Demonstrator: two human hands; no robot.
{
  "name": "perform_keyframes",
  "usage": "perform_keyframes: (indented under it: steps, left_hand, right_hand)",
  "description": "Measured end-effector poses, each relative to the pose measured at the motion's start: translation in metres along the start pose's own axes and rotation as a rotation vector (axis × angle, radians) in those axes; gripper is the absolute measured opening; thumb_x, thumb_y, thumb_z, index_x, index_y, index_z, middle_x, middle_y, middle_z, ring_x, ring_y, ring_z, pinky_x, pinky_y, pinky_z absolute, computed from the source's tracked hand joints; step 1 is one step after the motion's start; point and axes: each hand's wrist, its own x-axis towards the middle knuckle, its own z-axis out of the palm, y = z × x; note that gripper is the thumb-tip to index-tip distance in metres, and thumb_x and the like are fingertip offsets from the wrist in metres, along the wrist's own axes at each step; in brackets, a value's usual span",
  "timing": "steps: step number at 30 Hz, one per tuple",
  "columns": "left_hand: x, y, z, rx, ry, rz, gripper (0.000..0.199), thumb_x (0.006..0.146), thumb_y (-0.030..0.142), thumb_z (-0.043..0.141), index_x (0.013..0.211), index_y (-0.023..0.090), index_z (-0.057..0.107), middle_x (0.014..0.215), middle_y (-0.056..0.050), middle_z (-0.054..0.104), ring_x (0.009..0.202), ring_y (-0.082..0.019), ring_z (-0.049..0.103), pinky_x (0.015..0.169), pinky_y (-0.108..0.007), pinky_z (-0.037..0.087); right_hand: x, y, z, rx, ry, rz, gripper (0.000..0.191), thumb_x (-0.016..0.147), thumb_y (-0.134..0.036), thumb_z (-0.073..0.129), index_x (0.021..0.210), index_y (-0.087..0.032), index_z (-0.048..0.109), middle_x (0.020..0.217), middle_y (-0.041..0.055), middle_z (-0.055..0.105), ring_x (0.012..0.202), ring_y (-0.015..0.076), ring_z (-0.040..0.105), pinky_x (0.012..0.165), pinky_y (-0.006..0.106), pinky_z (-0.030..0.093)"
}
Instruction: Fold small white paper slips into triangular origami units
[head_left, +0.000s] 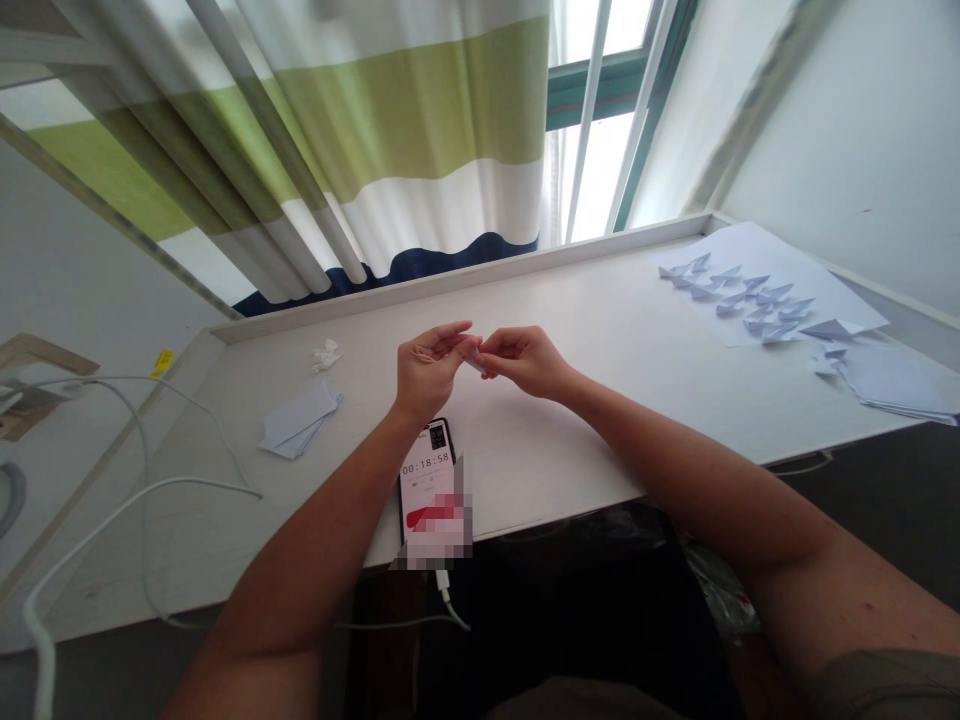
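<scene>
Above the middle of the white table, my left hand (433, 372) and my right hand (529, 360) meet at the fingertips. Between them they pinch a small piece of folded paper (478, 365), mostly hidden by the fingers. Its folded shape cannot be made out. Several small folded paper figures (752, 292) with pointed tips stand in rows on a large white sheet (742, 243) at the right. A phone (427, 480) showing a timer lies just below my left wrist.
Small paper sheets (300, 418) are stacked at the left, near a crumpled scrap (325, 355). More paper (900, 380) lies at the right edge. White cables (142, 490) loop across the left side. A raised rim (465, 275) runs along the table's back, before a curtain (420, 110).
</scene>
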Motion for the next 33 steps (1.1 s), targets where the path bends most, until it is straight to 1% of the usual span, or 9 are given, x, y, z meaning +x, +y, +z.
perform_keyframes:
  steps: [7,12,15,17,20,22,26,29,33]
  left_hand:
    - [-0.002,0.002,0.005,-0.179,0.021,-0.044,0.047,0.067,0.049,0.104,0.099,0.021,0.085,0.093,-0.007,0.087,0.09,-0.025,0.084,0.084,-0.039,0.068]
    - [-0.002,-0.004,0.008,-0.254,-0.005,-0.083,0.051,0.069,0.049,0.104,0.106,0.023,0.082,0.104,-0.008,0.087,0.106,-0.027,0.083,0.096,-0.042,0.065]
    - [-0.003,-0.005,0.011,-0.231,-0.01,-0.055,0.052,0.073,0.048,0.102,0.113,0.023,0.078,0.12,-0.009,0.085,0.117,-0.028,0.08,0.099,-0.042,0.063]
    - [-0.005,-0.003,0.013,-0.17,0.009,0.008,0.045,0.076,0.045,0.1,0.107,0.023,0.076,0.123,-0.01,0.083,0.119,-0.026,0.078,0.099,-0.04,0.062]
    - [-0.009,0.003,0.014,-0.004,0.045,0.076,0.032,0.084,0.044,0.093,0.096,0.021,0.075,0.113,-0.009,0.083,0.11,-0.023,0.077,0.092,-0.036,0.061]
    - [-0.01,0.007,0.012,0.09,0.032,0.054,0.031,0.089,0.048,0.088,0.096,0.02,0.078,0.106,-0.008,0.082,0.101,-0.021,0.077,0.088,-0.035,0.061]
    - [-0.006,0.009,0.003,0.072,-0.081,-0.138,0.038,0.079,0.047,0.096,0.1,0.019,0.08,0.093,-0.007,0.082,0.087,-0.021,0.077,0.082,-0.035,0.061]
    - [-0.002,0.007,-0.003,-0.007,-0.1,-0.248,0.042,0.074,0.048,0.099,0.097,0.018,0.081,0.09,-0.008,0.083,0.086,-0.021,0.078,0.083,-0.036,0.061]
    - [0.001,0.007,-0.006,0.039,-0.111,-0.19,0.042,0.075,0.05,0.098,0.095,0.017,0.082,0.086,-0.009,0.084,0.082,-0.023,0.08,0.082,-0.038,0.062]
  right_hand:
    - [0.005,0.005,-0.003,0.231,-0.03,0.027,0.046,0.077,-0.057,0.097,0.094,-0.018,0.079,0.088,0.005,0.081,0.082,0.018,0.076,0.081,0.037,0.066]
    - [0.005,0.003,0.001,0.338,-0.016,0.06,0.045,0.074,-0.051,0.101,0.096,-0.02,0.077,0.09,0.0018,0.08,0.085,0.0176,0.077,0.087,0.039,0.067]
    - [0.005,0.002,0.003,0.359,0.03,0.056,0.048,0.073,-0.05,0.102,0.104,-0.021,0.078,0.096,0.0018,0.08,0.081,0.016,0.075,0.086,0.038,0.067]
    - [0.005,0.001,0.004,0.354,0.041,0.049,0.051,0.073,-0.05,0.101,0.109,-0.022,0.079,0.1,0.0028,0.08,0.082,0.0162,0.075,0.086,0.039,0.067]
    - [0.006,0.002,0.002,0.309,0.055,0.033,0.05,0.075,-0.05,0.101,0.109,-0.021,0.079,0.1,0.0043,0.08,0.086,0.018,0.076,0.086,0.039,0.067]
    - [0.007,0.003,-0.001,0.272,0.08,0.02,0.051,0.074,-0.052,0.101,0.108,-0.021,0.079,0.099,0.0039,0.079,0.084,0.0182,0.076,0.085,0.04,0.067]
    - [0.007,0.008,-0.005,0.169,0.067,0.006,0.051,0.075,-0.055,0.1,0.107,-0.02,0.079,0.093,0.0037,0.08,0.081,0.0201,0.078,0.084,0.042,0.067]
    - [0.005,0.009,-0.006,0.086,0.041,0.01,0.05,0.077,-0.055,0.098,0.107,-0.02,0.079,0.087,0.0041,0.081,0.082,0.0217,0.079,0.082,0.042,0.066]
    - [0.005,0.009,-0.007,0.091,0.015,0.015,0.048,0.079,-0.055,0.096,0.107,-0.019,0.079,0.084,0.0039,0.081,0.083,0.0223,0.079,0.084,0.043,0.066]
